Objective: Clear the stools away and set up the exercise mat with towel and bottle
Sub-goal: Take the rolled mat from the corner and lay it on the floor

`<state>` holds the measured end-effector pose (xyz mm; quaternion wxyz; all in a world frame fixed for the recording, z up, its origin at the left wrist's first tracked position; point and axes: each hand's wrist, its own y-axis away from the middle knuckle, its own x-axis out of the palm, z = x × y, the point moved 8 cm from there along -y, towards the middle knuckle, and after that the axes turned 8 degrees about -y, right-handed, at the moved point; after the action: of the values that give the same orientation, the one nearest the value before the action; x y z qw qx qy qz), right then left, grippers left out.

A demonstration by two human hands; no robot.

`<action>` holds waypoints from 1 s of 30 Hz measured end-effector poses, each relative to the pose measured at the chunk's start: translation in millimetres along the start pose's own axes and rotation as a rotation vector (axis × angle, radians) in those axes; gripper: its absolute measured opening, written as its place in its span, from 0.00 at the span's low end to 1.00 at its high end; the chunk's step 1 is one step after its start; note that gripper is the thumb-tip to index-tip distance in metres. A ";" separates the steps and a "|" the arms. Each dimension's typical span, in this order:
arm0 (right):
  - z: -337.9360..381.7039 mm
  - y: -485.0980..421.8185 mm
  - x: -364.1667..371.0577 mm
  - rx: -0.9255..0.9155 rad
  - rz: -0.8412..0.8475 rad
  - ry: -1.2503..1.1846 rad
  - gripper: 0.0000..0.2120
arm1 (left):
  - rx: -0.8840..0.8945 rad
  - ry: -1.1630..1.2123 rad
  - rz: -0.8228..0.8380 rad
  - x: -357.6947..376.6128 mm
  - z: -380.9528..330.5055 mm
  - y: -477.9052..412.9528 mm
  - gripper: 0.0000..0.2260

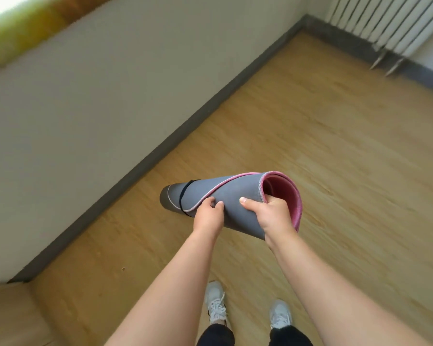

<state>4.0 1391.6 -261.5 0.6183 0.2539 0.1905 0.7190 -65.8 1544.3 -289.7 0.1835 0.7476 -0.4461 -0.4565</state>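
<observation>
Above a pale wood-plank floor, just right of the dark grey skirting board, a person holds a rolled grey foam exercise mat with a pink inner face in mid-air, lying roughly level. The left hand grips the roll near its middle; the right hand clamps the open pink end farther from the skirting board, thumb on the outside and fingers tucked inside. A thin black elastic band circles the end nearer the skirting board. A white ribbed radiator stands where the skirting board turns the corner. Two white lace-up trainers show below the mat.
</observation>
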 end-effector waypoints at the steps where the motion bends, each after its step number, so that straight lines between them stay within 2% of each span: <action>1: 3.7 -5.7 -6.7 -0.002 -0.039 -0.030 0.06 | 0.013 -0.024 0.013 2.9 -11.2 -6.2 0.20; 6: 21.5 -32.5 -41.3 0.002 -0.164 -0.155 0.05 | 0.091 -0.098 0.072 27.7 -66.2 -22.8 0.19; 15: 88.0 -102.3 -105.4 -0.043 -0.243 -0.186 0.06 | 0.164 -0.205 0.150 97.3 -177.8 -47.9 0.19; 23: 143.8 -171.1 -170.0 -0.070 -0.316 -0.236 0.05 | 0.244 -0.197 0.234 162.6 -276.6 -76.8 0.10; 30: 171.7 -236.1 -191.8 -0.050 -0.329 -0.365 0.05 | 0.301 -0.254 0.227 193.3 -343.2 -115.6 0.18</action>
<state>314.6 1234.1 -288.1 0.7575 0.3297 0.0965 0.5551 318.1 1399.2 -291.7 0.0624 0.6481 -0.6099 -0.4518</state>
